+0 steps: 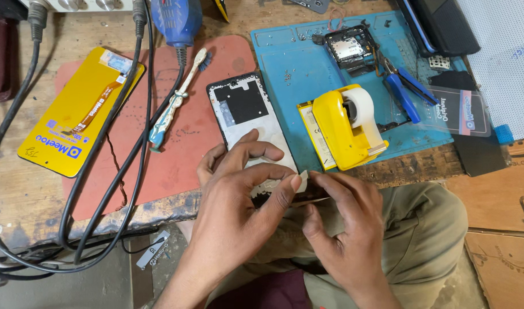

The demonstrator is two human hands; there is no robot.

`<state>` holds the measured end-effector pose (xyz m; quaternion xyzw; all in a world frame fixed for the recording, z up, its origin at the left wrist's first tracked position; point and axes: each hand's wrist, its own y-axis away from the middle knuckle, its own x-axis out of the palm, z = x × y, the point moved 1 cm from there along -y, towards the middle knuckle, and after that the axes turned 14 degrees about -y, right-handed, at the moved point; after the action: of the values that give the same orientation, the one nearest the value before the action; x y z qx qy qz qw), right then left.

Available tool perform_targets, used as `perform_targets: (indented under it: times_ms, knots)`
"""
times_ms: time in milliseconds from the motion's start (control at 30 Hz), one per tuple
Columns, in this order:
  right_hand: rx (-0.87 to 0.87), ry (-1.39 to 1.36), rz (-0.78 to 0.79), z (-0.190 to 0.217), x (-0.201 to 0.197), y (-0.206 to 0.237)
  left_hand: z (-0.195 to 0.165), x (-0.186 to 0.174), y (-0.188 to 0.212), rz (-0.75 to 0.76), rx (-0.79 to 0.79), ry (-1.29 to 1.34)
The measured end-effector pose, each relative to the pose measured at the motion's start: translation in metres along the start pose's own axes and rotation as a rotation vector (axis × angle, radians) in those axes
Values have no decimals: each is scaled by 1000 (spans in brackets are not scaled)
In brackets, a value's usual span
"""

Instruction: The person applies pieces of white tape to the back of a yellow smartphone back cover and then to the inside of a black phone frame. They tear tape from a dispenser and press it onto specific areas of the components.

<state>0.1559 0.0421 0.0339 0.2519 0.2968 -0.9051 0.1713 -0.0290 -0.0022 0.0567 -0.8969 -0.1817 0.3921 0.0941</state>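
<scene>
Bare hands (285, 212), forearms unsleeved; olive-khaki trousers (422, 229); maroon cloth (267, 292) at lap.

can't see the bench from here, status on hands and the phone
Left hand and right hand pinch a small tape strip. Opened phone frame beneath them. Yellow tape dispenser alongside, clear.

Phone repair workshop: opened phone (247, 111), pliers (404, 86), blue work mat (296, 63).
</scene>
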Motion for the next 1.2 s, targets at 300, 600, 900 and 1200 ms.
perform_targets:
  times_ms: [300, 600, 900, 1200]
  knots:
    - [9, -44, 2, -3, -1, 2, 1, 13, -1, -114, -50, -122]
    - [-21, 19, 35, -3, -1, 2, 1, 14, -3, -166, -66, -157]
    - [-13, 24, 30, -5, 1, 4, 2, 7, -10, -126, -44, -201]
    - [-40, 73, 45, -4, 1, 4, 2, 9, -11, -135, -35, -221]
